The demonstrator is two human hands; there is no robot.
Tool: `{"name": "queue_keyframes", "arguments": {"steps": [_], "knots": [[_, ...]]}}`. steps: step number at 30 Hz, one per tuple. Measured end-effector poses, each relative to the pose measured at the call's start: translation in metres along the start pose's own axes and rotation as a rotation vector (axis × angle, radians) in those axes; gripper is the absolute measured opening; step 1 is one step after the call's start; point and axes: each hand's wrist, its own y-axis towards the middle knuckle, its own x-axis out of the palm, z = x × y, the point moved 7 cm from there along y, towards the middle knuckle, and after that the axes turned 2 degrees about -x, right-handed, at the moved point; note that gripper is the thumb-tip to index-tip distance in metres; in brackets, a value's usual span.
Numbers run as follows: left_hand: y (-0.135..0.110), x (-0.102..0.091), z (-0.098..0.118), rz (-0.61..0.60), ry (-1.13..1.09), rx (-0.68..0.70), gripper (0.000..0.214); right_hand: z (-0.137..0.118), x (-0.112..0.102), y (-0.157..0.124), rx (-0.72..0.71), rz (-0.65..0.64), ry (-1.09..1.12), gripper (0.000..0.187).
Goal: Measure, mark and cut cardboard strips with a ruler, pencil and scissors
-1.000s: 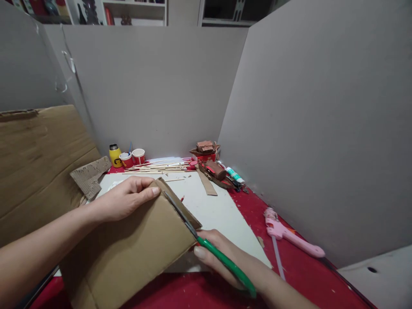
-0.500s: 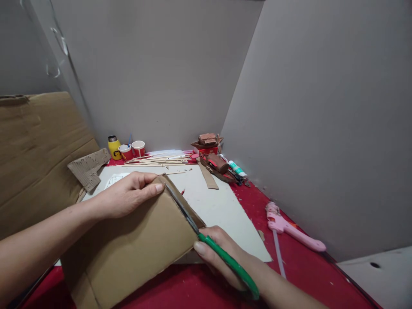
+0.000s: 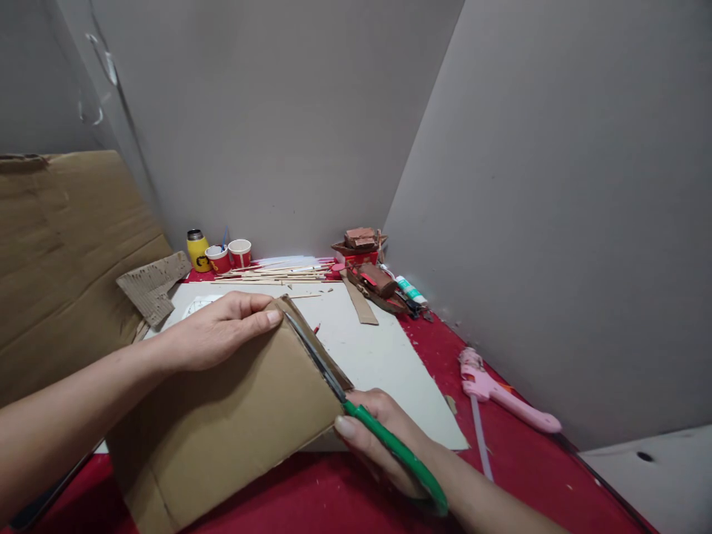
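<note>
My left hand (image 3: 218,332) grips the top edge of a brown cardboard sheet (image 3: 222,423), thumb on its near face, holding it tilted above the table. My right hand (image 3: 383,443) is closed round the green handles of a pair of scissors (image 3: 361,415). Their blades run along the sheet's right edge, with a narrow cardboard strip (image 3: 322,347) on their far side.
A white board (image 3: 383,371) lies on the red table (image 3: 534,475). A pink glue gun (image 3: 503,397) rests at right. At the back stand a yellow bottle (image 3: 196,251), two red cups (image 3: 229,256), wooden sticks (image 3: 272,276) and a cardboard model (image 3: 367,274). Large cardboard (image 3: 61,252) leans at left. Grey partitions enclose the table.
The camera has tilted down slightly. Both hands, the cardboard sheet and the scissors keep nearly the same pose, with the scissors still along the sheet's right edge.
</note>
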Motion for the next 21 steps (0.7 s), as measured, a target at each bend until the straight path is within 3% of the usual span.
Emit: {"name": "queue_keyframes", "arguments": {"steps": [8,21], "knots": [[0.003,0.009,-0.008,-0.064,0.012,-0.006,0.038,-0.002,-0.007,0.0,0.047,-0.077,-0.124,0.042],[-0.005,0.012,-0.003,-0.036,-0.06,-0.028,0.037,-0.009,-0.003,-0.001,0.004,-0.059,-0.004,0.044]]}}
